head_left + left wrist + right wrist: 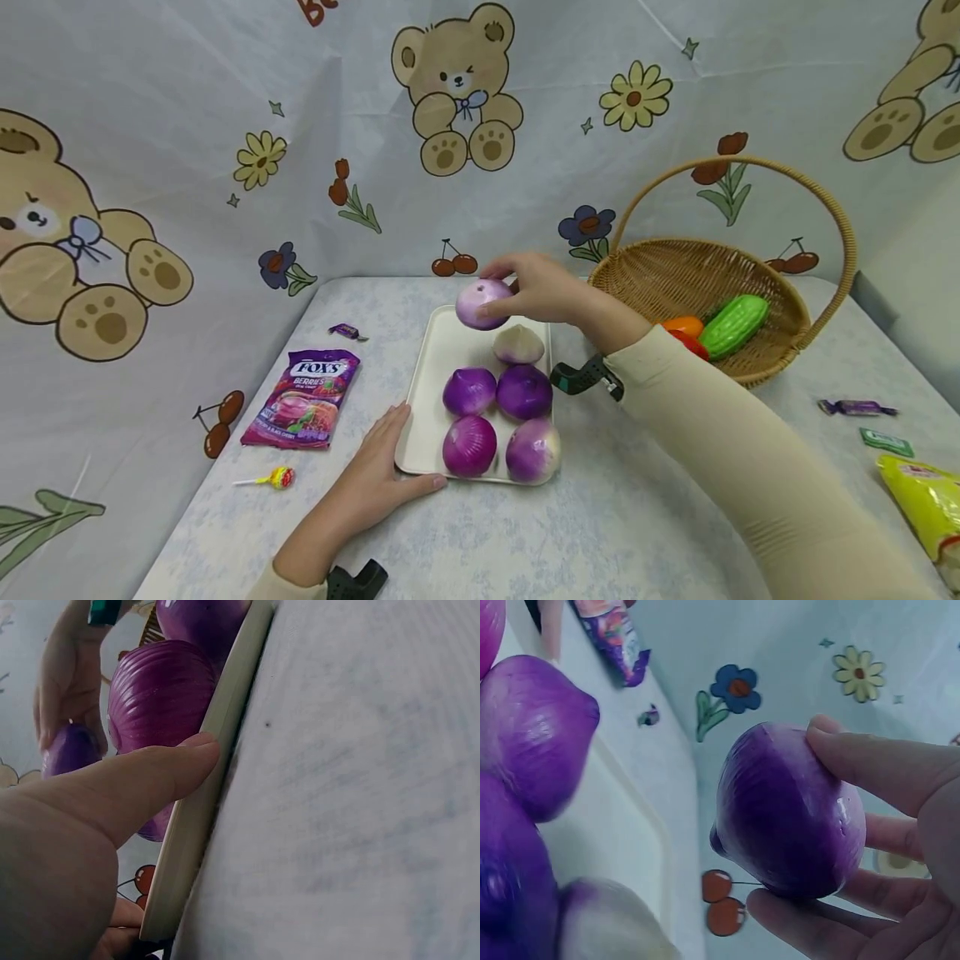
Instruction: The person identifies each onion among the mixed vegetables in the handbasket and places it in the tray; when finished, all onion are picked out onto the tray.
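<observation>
My right hand [542, 290] grips a pale purple onion [480, 302] above the far end of a white tray [438, 346]. In the right wrist view this onion [780, 814] shows a darker purple side, with thumb and fingers around it. Several other onions sit on the tray: a whitish one [519, 344], two deep purple ones [469, 392], and in front a magenta ridged one [469, 447] beside a purple-white one [533, 451]. At the tray's near left corner rests my left hand [378, 467], fingers along the side and thumb at the front rim.
A wicker basket [675, 267] with a green bumpy vegetable [735, 327] and orange and red pieces stands at the right. Left of the tray lie a purple candy bag [303, 398], a lollipop [281, 477] and a wrapped candy [347, 332]. A yellow bag [926, 504] lies far right.
</observation>
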The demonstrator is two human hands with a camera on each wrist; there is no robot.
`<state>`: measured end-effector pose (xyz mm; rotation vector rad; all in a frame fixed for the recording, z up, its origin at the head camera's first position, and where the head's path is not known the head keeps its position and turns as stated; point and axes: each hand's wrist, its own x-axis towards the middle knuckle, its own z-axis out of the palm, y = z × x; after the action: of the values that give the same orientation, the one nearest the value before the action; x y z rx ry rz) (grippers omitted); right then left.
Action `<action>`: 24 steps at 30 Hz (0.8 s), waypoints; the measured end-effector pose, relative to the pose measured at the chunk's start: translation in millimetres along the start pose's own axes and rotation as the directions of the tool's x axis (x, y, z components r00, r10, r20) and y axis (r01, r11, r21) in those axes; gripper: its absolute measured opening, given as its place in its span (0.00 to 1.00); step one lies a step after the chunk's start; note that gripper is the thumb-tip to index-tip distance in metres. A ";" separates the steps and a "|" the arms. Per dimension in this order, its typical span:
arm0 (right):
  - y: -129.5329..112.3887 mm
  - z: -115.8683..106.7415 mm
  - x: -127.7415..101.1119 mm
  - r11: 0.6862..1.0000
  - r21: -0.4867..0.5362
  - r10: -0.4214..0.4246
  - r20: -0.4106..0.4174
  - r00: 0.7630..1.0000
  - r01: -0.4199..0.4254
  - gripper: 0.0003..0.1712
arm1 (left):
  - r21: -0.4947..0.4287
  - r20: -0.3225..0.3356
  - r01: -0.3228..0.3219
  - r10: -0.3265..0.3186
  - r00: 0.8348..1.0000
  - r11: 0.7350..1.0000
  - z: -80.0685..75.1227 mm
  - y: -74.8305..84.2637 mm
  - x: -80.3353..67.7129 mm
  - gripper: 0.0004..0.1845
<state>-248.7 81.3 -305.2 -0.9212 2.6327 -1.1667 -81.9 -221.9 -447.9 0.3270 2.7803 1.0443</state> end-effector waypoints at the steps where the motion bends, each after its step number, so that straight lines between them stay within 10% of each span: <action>1: 1.6 6.1 5.2 1.000 -0.017 -0.003 0.006 1.000 0.003 0.35 | 0.001 -0.001 -0.002 0.002 1.000 1.000 -0.1 0.3 0.0 0.69; 24: 22.8 71.9 39.6 0.950 -0.313 0.066 0.251 0.966 0.016 0.37 | 0.003 0.006 0.021 -0.021 1.000 1.000 1.6 -1.0 -3.9 0.70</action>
<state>-267.4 24.8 -366.2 -1.0064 2.6411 -0.5801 -77.9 -222.6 -449.5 0.3006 2.7736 1.0332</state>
